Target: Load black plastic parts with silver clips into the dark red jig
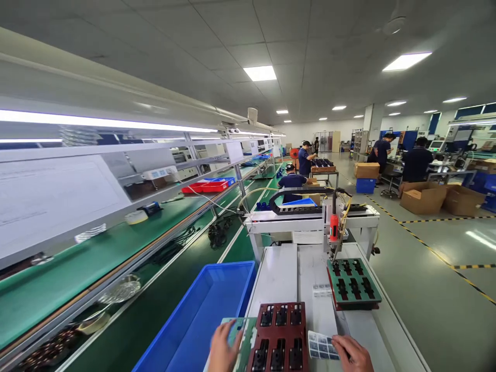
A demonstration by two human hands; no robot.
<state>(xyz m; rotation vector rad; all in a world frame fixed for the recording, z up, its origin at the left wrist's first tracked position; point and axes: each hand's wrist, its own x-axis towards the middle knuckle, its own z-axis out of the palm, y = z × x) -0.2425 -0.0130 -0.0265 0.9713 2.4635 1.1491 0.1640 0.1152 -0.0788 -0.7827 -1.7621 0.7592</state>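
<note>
The maroon fixture [278, 332] sits at the near end of the white tabletop [277, 274], with black parts [278, 356] seated in its two visible rows of slots. Just to the right of the maroon fixture, the right hand [352, 354] has its grip narrow, pinching one edge of a sheet of labels [323, 345] between thumb and fingers; the sheet is tilted, its dark rectangles facing up. On the fixture's left side, the left hand [223, 347] is at a green plate [250, 326], thumb and fingers parted; blur hides whether that grip holds the plate, so I cannot tell. Farther left of the maroon fixture lies a long blue bin [205, 310]. Beyond the fixture and to its right, a green fixture [357, 299] carries more black parts, under a gantry machine [287, 226] with a red driver [334, 227] pointing down. Well beyond the maroon fixture, past the gantry, a co-worker in a dark shirt [292, 181] bends forward.
</note>
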